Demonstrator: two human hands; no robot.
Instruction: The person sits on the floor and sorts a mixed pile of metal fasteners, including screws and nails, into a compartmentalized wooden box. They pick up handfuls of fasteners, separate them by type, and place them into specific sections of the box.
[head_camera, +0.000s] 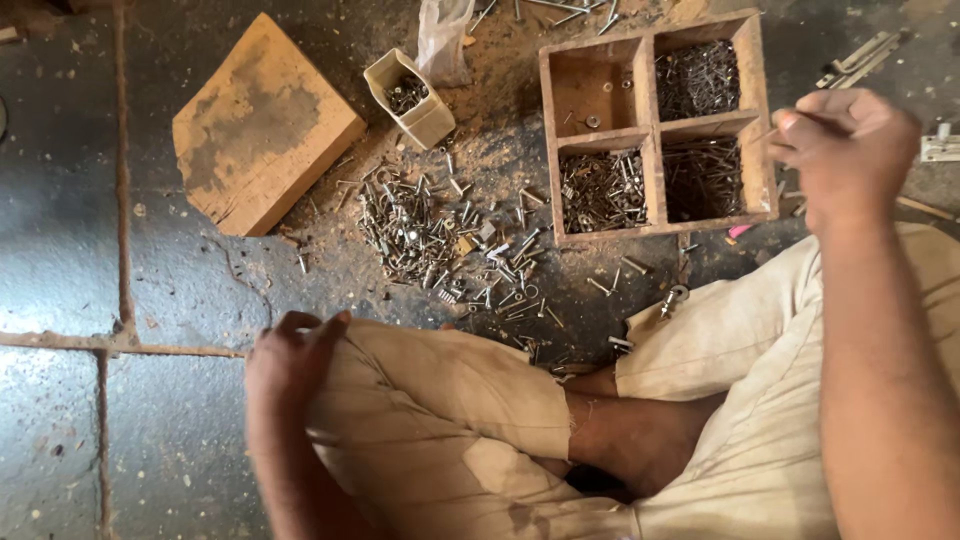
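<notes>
My right hand (845, 150) hovers at the right edge of a wooden four-compartment box (651, 128), fingers pinched on what looks like a thin nail whose tip points toward the box. Three compartments hold nails and screws; the top-left one is nearly bare. My left hand (290, 360) rests on my left knee, fingers curled on the beige trouser cloth, holding no object. A loose pile of screws and nails (430, 235) lies on the dark floor between the hands, in front of my crossed legs.
A thick wooden block (262, 122) lies at the upper left. A small beige open box (408, 98) with screws and a clear plastic bag (443, 38) sit behind the pile. Metal hinges (860, 58) lie at the far right. Sawdust covers the stone floor.
</notes>
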